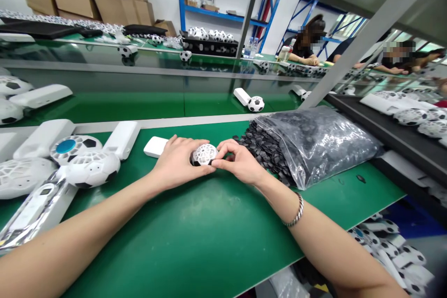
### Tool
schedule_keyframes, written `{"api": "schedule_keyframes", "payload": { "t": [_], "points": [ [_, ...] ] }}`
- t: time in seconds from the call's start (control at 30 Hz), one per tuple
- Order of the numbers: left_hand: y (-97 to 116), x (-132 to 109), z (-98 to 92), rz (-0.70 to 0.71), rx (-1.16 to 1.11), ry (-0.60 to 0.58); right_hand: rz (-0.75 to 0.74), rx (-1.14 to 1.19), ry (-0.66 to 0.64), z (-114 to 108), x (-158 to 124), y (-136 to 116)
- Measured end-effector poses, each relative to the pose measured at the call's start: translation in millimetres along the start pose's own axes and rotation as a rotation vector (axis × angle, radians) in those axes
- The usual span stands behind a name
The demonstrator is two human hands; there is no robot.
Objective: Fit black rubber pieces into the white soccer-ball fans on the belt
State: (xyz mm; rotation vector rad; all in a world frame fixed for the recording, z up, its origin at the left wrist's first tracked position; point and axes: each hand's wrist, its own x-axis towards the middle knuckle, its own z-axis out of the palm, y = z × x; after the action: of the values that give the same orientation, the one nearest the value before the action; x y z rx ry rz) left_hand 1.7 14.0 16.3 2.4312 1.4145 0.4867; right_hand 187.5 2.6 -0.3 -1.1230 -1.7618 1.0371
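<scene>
My left hand [179, 158] is wrapped round a white handheld fan [205, 153] with a soccer-ball head. The grille faces up, and its white handle sticks out to the left behind my fingers. Against the right edge of the head, my right hand [239, 160] has its thumb and index finger pinched together; whatever lies between the tips is hidden. Just right of that hand, a heap of small black pieces [267, 146] spills from a clear plastic bag [324, 139] on the green table [195, 242].
More soccer-ball fans [92, 167] are piled at the left. One fan [256, 103] lies on the green conveyor [157, 98] beyond the table edge. A slanted metal post [352, 56] and a black rack [370, 125] stand at the right. Co-workers [307, 42] sit across the line.
</scene>
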Motion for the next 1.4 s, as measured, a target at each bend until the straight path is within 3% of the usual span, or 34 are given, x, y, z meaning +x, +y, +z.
{"api": "schedule_keyframes", "payload": {
  "t": [0.13,0.37,0.47,0.57,0.77,0.93,1.03,1.23,1.4],
  "points": [
    [1.8,0.2,1.6,-0.011,-0.017,0.025,0.051,0.064,0.001,2.5,1.3,-2.4],
    [0.9,0.8,0.4,0.042,-0.052,-0.008,0.047,-0.065,0.069,-6.7,8.0,-3.1],
    [-0.2,-0.3,-1.5,0.062,-0.083,-0.017,-0.026,-0.388,0.173,-22.6,11.0,5.7],
    [-1.9,-1.2,-4.6,0.058,-0.068,-0.015,-0.003,-0.749,0.117,-33.4,11.1,13.7],
    [-0.6,-7.5,-4.0,0.100,-0.105,-0.167,0.014,-1.040,-0.012,-28.0,9.6,9.0],
    [8.3,-11.4,2.5,0.037,-0.222,-0.113,-0.101,-1.256,-0.054,-22.1,9.9,7.1],
    [5.8,-9.6,-1.4,0.069,-0.264,-0.171,-0.085,-1.192,-0.030,-24.8,8.1,6.9],
    [-1.8,-7.0,-10.1,0.135,-0.307,-0.264,-0.098,-0.732,-0.077,-31.3,3.2,2.4],
    [1.0,-7.1,-10.4,0.130,-0.304,-0.276,-0.107,-0.800,-0.146,-35.5,2.9,6.0]
  ]
}}
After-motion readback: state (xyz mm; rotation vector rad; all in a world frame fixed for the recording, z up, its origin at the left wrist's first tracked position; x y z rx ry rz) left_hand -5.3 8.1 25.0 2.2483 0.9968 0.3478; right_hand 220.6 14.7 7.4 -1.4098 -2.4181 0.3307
